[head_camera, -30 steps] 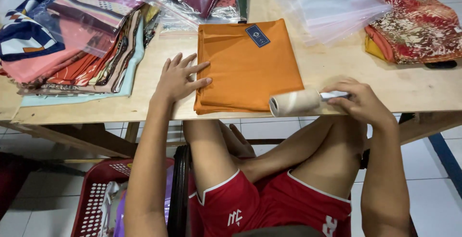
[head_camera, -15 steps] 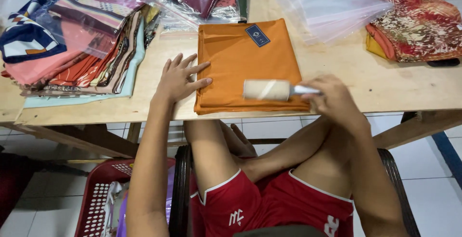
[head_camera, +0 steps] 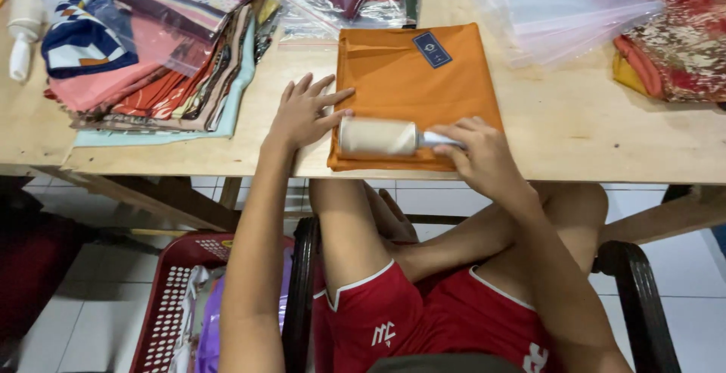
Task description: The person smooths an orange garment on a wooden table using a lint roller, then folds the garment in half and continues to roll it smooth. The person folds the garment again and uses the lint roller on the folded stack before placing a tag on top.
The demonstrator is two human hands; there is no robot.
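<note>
Head view, read left to right. At the far left edge of the table point(head_camera: 575, 138) lies a spare white roller point(head_camera: 23, 32), well apart from my hands. Next comes a stack of patterned scarves point(head_camera: 151, 70), some in clear bags, just beside my left hand point(head_camera: 302, 112).

My left hand lies open, palm down, fingers spread. Its fingertips touch the left edge of the folded orange cloth point(head_camera: 416, 78); the palm rests on bare wood beside it.

The cloth sits at the table's near edge, directly ahead of me, between my two hands. A small dark blue tag point(head_camera: 432, 49) lies on its upper part.

The lint roller point(head_camera: 378, 137) rests on the near strip of the cloth. Its long axis runs left to right, parallel to the table edge, so it would roll toward me or away from me. Its left end is just beside my left thumb; its handle points right.

My right hand point(head_camera: 480, 153) is closed around that handle, over the cloth's near right corner. It is the hand nearer the roller.

Further right lie clear plastic bags point(head_camera: 560, 17), then a folded red patterned cloth point(head_camera: 673, 48) at the table's right edge.
</note>
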